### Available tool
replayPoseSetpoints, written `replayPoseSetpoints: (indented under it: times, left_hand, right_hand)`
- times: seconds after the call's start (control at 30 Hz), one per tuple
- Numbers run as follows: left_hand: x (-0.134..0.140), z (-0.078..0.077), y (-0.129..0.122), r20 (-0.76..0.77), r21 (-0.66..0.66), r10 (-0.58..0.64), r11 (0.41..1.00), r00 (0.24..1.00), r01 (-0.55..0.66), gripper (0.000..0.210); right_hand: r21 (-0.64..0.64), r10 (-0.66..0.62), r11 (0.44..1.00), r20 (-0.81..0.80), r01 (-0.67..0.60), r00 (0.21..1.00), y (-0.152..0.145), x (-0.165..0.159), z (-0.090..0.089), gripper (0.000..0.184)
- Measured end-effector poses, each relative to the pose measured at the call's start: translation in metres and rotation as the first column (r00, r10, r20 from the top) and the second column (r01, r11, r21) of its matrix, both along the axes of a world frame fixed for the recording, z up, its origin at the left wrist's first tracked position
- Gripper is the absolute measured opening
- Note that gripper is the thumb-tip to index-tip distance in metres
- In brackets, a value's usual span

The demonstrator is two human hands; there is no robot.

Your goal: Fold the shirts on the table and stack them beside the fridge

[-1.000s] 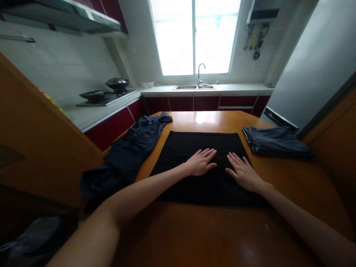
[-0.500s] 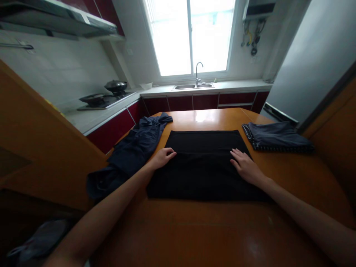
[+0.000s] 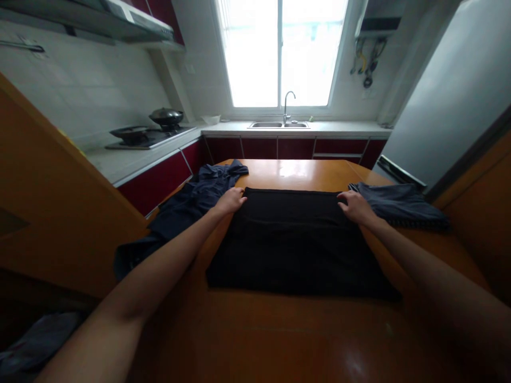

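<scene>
Across the wooden desk [image 3: 279,332], left hand [image 3: 232,201] and right hand [image 3: 356,207] curl at the black cloth's [image 3: 297,244] far corners, grip unclear; uneven pulling could skew or crease it.

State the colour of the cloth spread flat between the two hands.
The cloth is black, with no pattern visible; the head view shows it best.
</scene>
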State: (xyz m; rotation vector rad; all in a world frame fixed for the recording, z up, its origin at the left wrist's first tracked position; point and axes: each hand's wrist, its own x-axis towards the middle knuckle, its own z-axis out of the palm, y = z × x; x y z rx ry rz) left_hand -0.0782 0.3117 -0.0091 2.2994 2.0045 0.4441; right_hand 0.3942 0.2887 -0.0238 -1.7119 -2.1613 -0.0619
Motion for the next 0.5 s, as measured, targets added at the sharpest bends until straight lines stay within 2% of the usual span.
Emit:
replayPoseSetpoints:
  times: [0.1,0.17,0.3,0.5]
  left_hand:
    - [-0.007,0.004,0.046,0.001,-0.060,0.056,0.997,0.998,-0.056,0.045]
    - [-0.009,0.002,0.068,-0.001,-0.094,0.096,0.991,0.995,-0.096,0.050]
    - [-0.007,-0.003,0.097,-0.001,-0.162,0.133,0.978,0.991,-0.131,0.052]
    - [-0.005,-0.001,0.130,0.012,-0.284,0.101,0.954,0.995,-0.093,0.033]
  right_hand:
    - [-0.135,-0.023,0.990,0.118,0.039,0.993,0.044,-0.001,0.016,0.031]
    - [-0.181,-0.039,0.981,0.149,0.066,0.988,0.067,-0.002,0.019,0.033]
    - [-0.287,-0.049,0.952,0.189,0.103,0.981,0.101,-0.002,0.015,0.037]
    - [-0.464,-0.014,0.878,0.218,0.116,0.976,0.134,0.001,0.018,0.033]
